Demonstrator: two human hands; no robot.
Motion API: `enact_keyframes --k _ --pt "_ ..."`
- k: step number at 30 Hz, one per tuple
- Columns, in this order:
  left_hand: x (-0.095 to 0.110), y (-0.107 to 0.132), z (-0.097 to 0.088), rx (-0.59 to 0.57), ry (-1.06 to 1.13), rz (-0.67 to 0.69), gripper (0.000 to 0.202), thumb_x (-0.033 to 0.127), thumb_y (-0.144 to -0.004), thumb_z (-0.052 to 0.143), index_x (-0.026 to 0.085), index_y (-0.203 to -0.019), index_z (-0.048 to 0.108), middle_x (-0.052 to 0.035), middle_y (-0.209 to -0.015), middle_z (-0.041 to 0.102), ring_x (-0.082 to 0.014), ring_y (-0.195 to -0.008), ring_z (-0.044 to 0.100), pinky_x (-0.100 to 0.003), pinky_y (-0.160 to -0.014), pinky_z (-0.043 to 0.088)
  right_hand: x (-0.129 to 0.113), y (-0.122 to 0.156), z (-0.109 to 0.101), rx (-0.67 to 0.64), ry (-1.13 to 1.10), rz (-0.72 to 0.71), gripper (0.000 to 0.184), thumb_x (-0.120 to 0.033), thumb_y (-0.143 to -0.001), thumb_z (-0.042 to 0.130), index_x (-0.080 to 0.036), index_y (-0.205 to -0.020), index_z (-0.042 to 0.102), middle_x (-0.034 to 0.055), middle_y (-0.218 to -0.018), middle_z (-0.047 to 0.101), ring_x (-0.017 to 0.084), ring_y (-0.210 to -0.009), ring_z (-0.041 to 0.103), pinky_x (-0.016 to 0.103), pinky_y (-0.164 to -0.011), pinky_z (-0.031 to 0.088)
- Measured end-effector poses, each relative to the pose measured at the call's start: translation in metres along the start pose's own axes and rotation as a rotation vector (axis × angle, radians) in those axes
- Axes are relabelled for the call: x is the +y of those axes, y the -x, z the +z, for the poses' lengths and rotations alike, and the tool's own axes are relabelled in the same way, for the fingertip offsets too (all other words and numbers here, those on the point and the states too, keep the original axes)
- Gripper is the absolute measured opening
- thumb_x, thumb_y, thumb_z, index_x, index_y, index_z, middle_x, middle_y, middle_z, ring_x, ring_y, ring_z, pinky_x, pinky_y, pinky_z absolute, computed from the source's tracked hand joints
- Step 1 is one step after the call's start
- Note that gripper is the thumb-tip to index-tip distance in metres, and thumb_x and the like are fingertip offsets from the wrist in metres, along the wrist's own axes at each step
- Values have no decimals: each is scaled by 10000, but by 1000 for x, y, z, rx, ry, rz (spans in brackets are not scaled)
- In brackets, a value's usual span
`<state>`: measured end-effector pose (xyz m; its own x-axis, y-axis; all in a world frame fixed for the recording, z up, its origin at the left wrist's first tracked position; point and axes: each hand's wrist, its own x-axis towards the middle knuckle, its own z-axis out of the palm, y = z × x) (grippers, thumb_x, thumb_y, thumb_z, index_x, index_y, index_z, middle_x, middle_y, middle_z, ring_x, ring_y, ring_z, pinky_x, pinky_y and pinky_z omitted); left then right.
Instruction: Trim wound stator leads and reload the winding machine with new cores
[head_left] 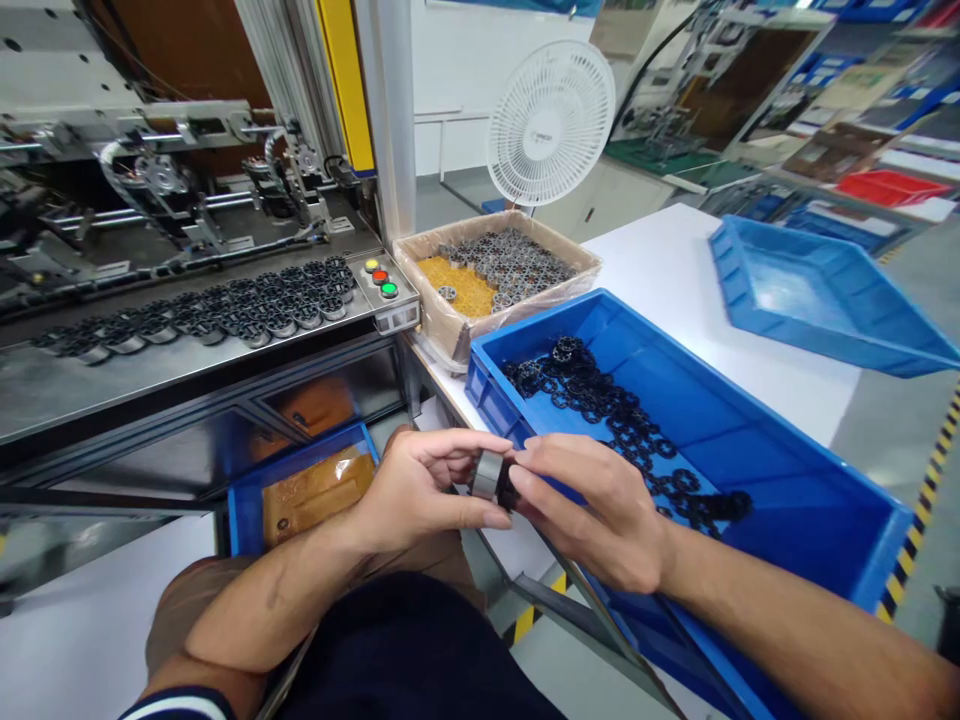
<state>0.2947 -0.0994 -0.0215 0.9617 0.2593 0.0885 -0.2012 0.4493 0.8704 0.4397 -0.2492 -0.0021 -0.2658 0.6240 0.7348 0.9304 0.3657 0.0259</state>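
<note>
My left hand (420,490) grips a silver metal ring-shaped core (487,474) between thumb and fingers, in front of my body. Against the core's right face sits a black plastic ring part (508,487), pinched by the fingertips of my right hand (600,505). The two parts touch; whether they are fully seated together is hidden by my fingers. Just beyond my right hand, a blue bin (750,425) holds many loose black plastic rings (622,425). Behind it, a plastic-lined cardboard box (525,310) contains many metal cores (517,262).
Rows of black-topped cores (262,300) stand on the machine's metal ledge (97,385), near a button box (397,315). A white fan (551,125) stands behind the cardboard box. A light-blue tray (832,300) is at right. Below the ledge sits another blue bin (240,515).
</note>
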Motion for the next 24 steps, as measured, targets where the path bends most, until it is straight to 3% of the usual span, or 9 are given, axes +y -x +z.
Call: enact_keyframes --k 6,11,24 --pt "3 2 0 -27 -22 -9 521 -31 -588 846 189 -1051 748 6 -918 803 -114 -821 754 -136 -770 587 -1 -6 1 18 19 22 246 -229 -906 652 -78 -1099 632 148 -985 686 256 -973 680 416 -779 642" --pt "2 3 1 -9 -9 5 532 -33 -582 848 194 -1052 746 11 -899 804 -113 -804 756 -138 -760 590 -2 -4 2 29 -14 60 223 -180 -878 685 -83 -1075 645 132 -976 692 233 -974 679 391 -826 626" --pt "1 7 1 35 -85 -22 517 43 -544 890 158 -1030 758 -24 -871 790 -142 -772 742 -194 -738 599 -5 -7 -5 -15 54 8 201 -263 -924 643 -85 -1012 672 122 -905 703 239 -931 686 387 -736 641"
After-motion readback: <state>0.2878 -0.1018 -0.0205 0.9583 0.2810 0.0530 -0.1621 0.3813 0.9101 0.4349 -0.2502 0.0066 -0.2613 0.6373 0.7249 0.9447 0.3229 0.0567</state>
